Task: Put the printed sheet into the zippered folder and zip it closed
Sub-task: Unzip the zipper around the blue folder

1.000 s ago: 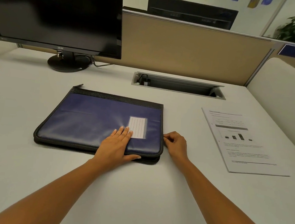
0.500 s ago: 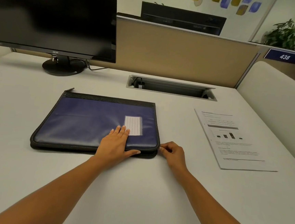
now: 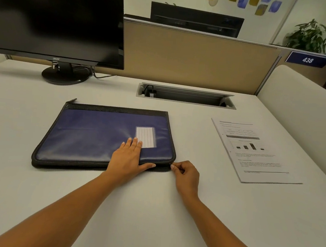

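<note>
My left hand point(image 3: 128, 159) lies flat on the zippered folder point(image 3: 90, 136); my right hand point(image 3: 186, 176) pinches its near corner (printed sheet point(image 3: 254, 151) apart on the tabletop point(image 3: 149, 220)).

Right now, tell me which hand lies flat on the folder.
The left hand, fingers straight on the folder; the right hand pinches at its near right corner.

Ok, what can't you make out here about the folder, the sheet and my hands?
Head view: the zipper pull, hidden by the right hand curled at the near right corner of the zippered folder, so its grip is unclear.
Head view: the folder's contents, hidden by its closed cover.
Head view: the printed sheet text, too small and blurred.
Head view: the monitor, cut off at top and left.
</note>
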A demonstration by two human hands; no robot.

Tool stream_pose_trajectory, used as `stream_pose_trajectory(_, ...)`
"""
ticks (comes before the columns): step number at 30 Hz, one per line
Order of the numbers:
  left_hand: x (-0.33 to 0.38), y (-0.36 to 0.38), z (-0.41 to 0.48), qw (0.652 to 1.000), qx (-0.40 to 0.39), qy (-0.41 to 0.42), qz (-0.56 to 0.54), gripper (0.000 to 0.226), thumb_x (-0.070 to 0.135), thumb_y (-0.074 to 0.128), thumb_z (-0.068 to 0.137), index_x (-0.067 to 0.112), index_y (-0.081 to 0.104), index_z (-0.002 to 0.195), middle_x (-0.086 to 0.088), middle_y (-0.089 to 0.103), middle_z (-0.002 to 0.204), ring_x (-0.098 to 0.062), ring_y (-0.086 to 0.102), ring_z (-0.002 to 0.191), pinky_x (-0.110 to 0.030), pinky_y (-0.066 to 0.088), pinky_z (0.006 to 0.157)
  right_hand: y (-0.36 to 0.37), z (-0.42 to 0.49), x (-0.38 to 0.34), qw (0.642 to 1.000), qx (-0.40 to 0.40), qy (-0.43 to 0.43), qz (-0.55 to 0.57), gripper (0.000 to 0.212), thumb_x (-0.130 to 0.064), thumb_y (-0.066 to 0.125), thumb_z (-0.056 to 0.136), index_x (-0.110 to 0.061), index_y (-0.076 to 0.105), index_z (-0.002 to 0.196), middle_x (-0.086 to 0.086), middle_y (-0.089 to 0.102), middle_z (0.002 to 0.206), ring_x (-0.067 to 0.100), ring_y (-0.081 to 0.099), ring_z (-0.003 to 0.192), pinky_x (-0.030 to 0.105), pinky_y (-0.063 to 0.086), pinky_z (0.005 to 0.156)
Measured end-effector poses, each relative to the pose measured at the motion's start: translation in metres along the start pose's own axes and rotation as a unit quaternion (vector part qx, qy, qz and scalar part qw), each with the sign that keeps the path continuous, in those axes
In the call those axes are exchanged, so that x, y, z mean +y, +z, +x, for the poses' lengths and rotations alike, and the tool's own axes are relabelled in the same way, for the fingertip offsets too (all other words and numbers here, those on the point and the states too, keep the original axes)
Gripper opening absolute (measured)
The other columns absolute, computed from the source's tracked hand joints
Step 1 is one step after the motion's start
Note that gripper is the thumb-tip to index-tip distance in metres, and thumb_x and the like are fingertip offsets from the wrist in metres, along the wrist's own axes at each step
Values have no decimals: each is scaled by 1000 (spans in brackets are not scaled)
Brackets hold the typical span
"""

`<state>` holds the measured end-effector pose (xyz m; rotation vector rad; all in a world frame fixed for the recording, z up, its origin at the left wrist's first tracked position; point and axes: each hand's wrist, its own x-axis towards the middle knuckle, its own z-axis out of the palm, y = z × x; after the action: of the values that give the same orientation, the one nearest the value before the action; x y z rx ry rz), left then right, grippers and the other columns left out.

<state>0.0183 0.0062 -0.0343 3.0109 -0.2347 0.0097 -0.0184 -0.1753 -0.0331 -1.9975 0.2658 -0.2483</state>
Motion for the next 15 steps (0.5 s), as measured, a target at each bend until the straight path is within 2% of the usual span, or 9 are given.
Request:
stream_pose_trajectory(2, 0, 0, 0, 1000, 1, 0, 2, 101, 82, 22, 72, 15, 13, 147, -6, 13, 156, -24, 11, 144, -38, 15, 116, 0, -2, -1, 1000, 5, -5, -5, 10, -9, 61, 84, -2, 66, 90, 13, 65, 96, 17, 56, 83, 19, 43, 76)
stream_pose_trajectory(6, 1, 0, 1, 1000, -4, 1, 2, 100, 80, 22, 73, 14, 12, 147, -7, 13, 156, -25, 11, 144, -38, 14, 116, 3, -4, -2, 1000, 17, -13, -20, 13, -9, 61, 85, 0, 66, 92, 14, 65, 96, 16, 55, 82, 12, 40, 70)
stream_pose_trajectory(11, 0, 1, 0, 1000, -5, 3, 7, 99, 80, 21, 74, 13, 11, 147, -8, 13, 156, -25, 10, 144, -38, 13, 116, 3, -5, -2, 999, 18, -18, -28, 13, -10, 61, 85, 0, 65, 92, 14, 65, 96, 16, 55, 83, 20, 44, 76)
stream_pose_trajectory(15, 0, -1, 0, 1000, -7, 6, 4, 99, 79, 21, 74, 13, 11, 147, -8, 13, 156, -25, 11, 144, -39, 14, 116, 0, 0, -2, 999, 14, -31, -36, 10, -8, 61, 85, -1, 65, 89, 13, 64, 94, 17, 55, 83, 20, 45, 76)
